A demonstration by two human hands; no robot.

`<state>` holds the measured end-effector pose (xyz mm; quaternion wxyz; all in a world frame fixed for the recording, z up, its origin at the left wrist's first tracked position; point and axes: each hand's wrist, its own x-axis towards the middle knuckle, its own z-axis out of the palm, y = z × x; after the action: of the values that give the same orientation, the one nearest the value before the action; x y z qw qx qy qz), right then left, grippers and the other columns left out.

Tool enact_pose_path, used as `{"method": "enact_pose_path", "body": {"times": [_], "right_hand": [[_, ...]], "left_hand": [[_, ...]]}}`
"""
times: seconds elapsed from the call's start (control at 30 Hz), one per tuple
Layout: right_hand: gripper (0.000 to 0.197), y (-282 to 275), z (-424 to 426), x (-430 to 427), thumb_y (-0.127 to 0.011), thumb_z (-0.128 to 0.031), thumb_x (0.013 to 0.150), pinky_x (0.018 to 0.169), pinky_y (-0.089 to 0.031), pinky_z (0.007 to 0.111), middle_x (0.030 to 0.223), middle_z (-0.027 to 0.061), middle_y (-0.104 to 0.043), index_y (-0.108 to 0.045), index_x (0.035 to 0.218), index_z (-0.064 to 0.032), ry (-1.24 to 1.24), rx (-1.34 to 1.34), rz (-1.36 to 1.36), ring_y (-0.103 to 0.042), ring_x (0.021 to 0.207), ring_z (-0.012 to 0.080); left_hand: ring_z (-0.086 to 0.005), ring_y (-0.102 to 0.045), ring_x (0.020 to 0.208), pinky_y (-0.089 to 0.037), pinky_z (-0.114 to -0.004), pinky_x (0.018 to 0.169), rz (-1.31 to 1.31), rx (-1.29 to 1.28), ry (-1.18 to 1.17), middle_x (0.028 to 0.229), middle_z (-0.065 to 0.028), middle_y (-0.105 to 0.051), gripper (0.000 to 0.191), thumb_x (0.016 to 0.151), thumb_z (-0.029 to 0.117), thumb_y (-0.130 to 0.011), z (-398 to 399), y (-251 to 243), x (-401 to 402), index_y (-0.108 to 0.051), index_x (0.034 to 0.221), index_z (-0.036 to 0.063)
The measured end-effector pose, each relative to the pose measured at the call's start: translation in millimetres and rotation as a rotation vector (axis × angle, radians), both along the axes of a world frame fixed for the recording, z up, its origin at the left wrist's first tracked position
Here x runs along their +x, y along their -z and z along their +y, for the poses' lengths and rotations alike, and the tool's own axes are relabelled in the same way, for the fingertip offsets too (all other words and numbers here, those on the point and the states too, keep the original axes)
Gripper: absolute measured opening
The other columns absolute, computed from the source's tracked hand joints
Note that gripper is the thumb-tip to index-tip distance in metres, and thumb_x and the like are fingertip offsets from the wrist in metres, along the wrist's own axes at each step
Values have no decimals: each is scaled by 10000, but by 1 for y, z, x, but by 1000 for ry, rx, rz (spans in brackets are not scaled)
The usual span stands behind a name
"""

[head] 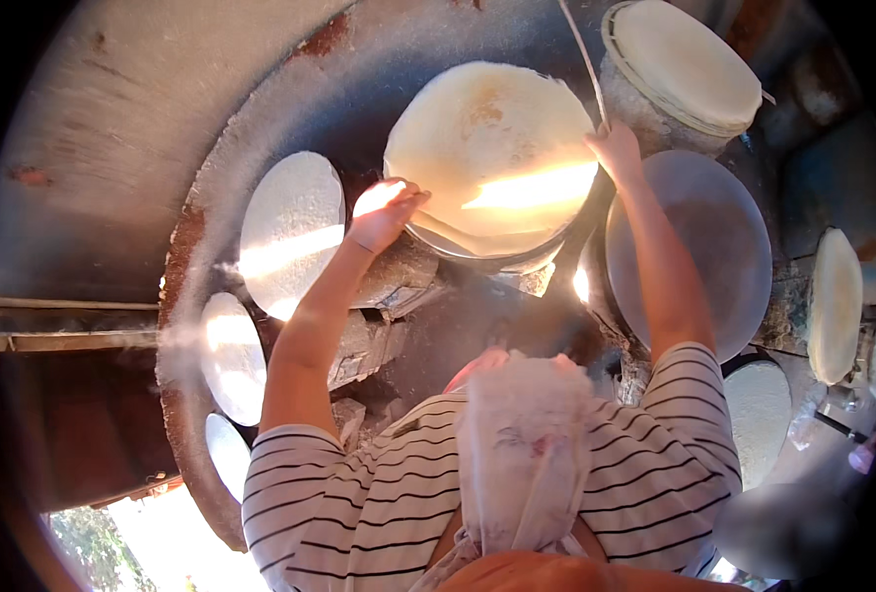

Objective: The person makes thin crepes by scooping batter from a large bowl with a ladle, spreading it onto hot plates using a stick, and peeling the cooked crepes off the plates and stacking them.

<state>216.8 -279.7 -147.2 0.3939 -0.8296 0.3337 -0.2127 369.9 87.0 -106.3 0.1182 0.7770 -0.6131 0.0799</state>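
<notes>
A large round flatbread (482, 140), pale with browned patches, lies over a round pan (482, 260) in front of me. The fingers of my left hand (388, 211) pinch its near left edge, where the rim looks lifted. My right hand (618, 152) is at the flatbread's right edge, closed around the lower end of a thin stick (584, 52) that points up and away. Whether those fingers also grip the bread, I cannot tell. A bright strip of sunlight crosses the bread.
At left, several white rounds (294, 229) sit along a curved ledge (186, 274), with steam nearby. Stacked flatbreads (686, 63) rest at upper right. A wide round pan (693, 244) is beneath my right forearm. Farther right are a pale round (836, 307) and another white round (756, 414).
</notes>
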Motion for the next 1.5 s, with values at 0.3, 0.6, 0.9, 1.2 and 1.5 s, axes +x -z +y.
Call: {"method": "enact_pose_path", "body": {"times": [0.3,0.6,0.9,1.2,1.5], "right_hand": [[254,10,-7,6,-658,-176,664,573,-414,410,602,143,-519,-449,660,-33,10,-125,102,-538,598,317],[371,-9,-7,-16,-686,-314,742,611,-431,425,642,153,-551,-458,679,-29,52,-210,151,-562,656,346],[399,-34,-4,-53,-675,-324,795,562,-400,381,600,144,-512,-467,675,-5,18,-66,-2,-500,568,287],[481,-59,-25,-36,-536,-471,897,772,-442,280,834,55,-618,-615,943,1,-215,253,-403,-546,778,173],[285,-95,-45,-47,-751,-147,715,537,-403,288,683,5,-499,-527,824,-9,216,262,-521,-450,604,113]], "left_hand": [[-250,-590,862,-472,-410,809,124,-130,203,919,-37,-593,348,659,110,-695,6,30,-9,-589,991,110],[-245,-544,692,-457,-360,651,207,-210,312,740,-50,-538,81,695,77,-625,-7,13,-2,-574,757,84],[-269,-567,851,-474,-350,736,256,-209,226,872,-69,-594,112,718,61,-687,-55,-53,26,-631,813,78],[-223,-578,843,-466,-322,755,153,-214,244,902,-77,-596,142,733,23,-706,-161,-172,54,-595,821,17],[-87,-511,784,-423,-228,699,408,118,135,781,24,-512,116,828,115,-632,-362,-316,56,-544,840,41]]}}
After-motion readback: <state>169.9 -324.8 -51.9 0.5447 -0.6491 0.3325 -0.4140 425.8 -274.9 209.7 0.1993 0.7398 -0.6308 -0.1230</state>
